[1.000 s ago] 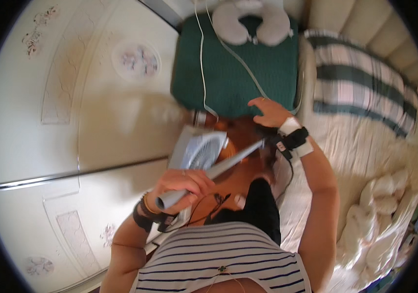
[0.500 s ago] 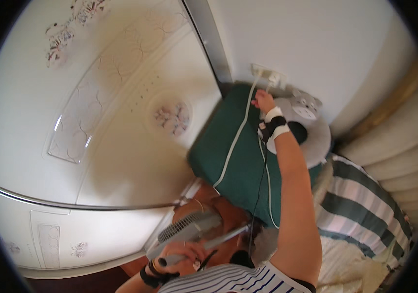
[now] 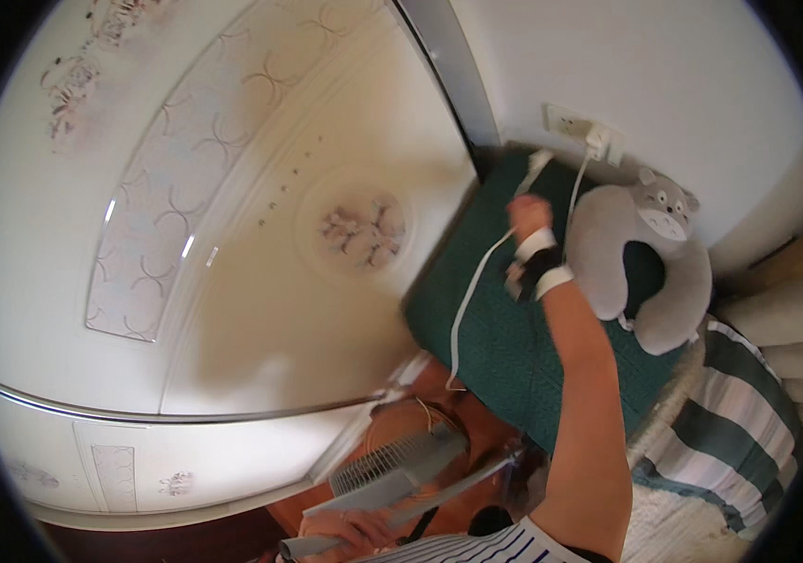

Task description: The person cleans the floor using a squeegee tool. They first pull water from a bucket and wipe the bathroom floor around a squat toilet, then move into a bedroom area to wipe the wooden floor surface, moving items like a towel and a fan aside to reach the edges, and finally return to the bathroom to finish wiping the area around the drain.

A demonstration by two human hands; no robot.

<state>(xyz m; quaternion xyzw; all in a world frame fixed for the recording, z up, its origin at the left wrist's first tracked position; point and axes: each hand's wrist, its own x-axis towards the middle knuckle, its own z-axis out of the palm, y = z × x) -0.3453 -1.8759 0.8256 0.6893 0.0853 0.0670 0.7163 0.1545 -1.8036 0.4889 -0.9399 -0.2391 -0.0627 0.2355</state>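
White cord [image 3: 456, 340] in clenched right fingers [image 3: 525, 210], grey pole [image 3: 450, 492] in curled left fingers [image 3: 361, 527], neck pillow [image 3: 600, 246] nearby

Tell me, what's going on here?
Someone's right hand holds a white cord above a green-covered surface, its plug end apart from the wall outlet, where another plug sits. Their left hand grips a grey tube beside a grey fan-like appliance. A grey neck pillow rests on the green surface.
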